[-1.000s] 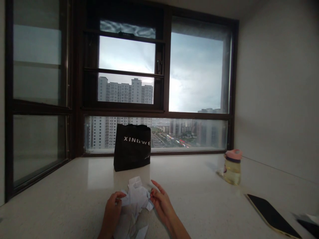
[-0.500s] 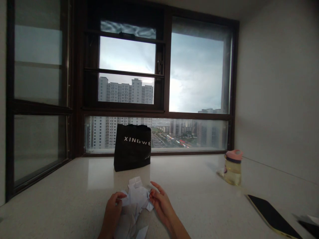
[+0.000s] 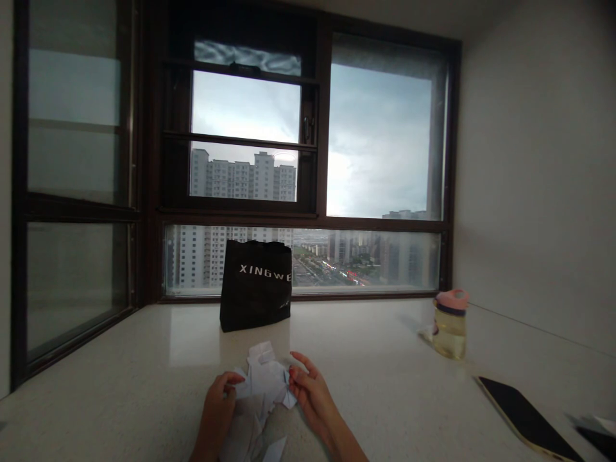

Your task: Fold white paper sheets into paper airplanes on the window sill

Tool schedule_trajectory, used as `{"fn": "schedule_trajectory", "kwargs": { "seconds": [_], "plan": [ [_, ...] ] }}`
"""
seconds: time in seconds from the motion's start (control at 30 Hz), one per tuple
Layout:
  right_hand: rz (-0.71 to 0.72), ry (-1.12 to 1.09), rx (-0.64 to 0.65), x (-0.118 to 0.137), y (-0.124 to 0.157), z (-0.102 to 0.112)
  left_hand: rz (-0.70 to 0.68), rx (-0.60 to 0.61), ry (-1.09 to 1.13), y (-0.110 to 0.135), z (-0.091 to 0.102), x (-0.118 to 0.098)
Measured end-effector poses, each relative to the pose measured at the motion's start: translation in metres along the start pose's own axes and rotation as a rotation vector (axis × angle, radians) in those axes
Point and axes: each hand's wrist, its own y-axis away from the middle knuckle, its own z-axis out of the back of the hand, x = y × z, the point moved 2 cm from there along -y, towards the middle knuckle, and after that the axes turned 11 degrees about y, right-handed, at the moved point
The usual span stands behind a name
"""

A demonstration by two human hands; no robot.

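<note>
A heap of white folded paper pieces lies on the pale counter between my hands. My left hand is at the heap's left side, its fingers curled and pressed against the edge of a paper piece. On the other side, my right hand pinches the edge of a folded paper piece between thumb and fingers, with the index finger stretched forward. Some sheets reach down toward the bottom edge of the view, and a loose paper strip lies apart near my right wrist.
Behind the paper a black bag with white lettering stands against the window. To the right is a bottle with a pink lid and yellowish liquid. A dark flat phone-like slab lies nearer, and another dark object at the right edge.
</note>
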Motion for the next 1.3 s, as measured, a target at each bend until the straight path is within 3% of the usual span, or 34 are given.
{"fn": "schedule_trajectory", "kwargs": {
  "seconds": [0.53, 0.93, 1.3],
  "plan": [
    [-0.033, -0.051, 0.002, 0.003, 0.002, -0.006, -0.007, 0.004, -0.013, 0.001, 0.000, 0.001],
    [-0.018, 0.159, -0.070, 0.000, -0.001, 0.005, -0.020, -0.008, -0.013, -0.001, -0.003, 0.004],
    [-0.037, 0.146, -0.093, -0.002, -0.004, 0.004, -0.006, -0.009, -0.021, 0.000, -0.001, 0.000]
  ]
}}
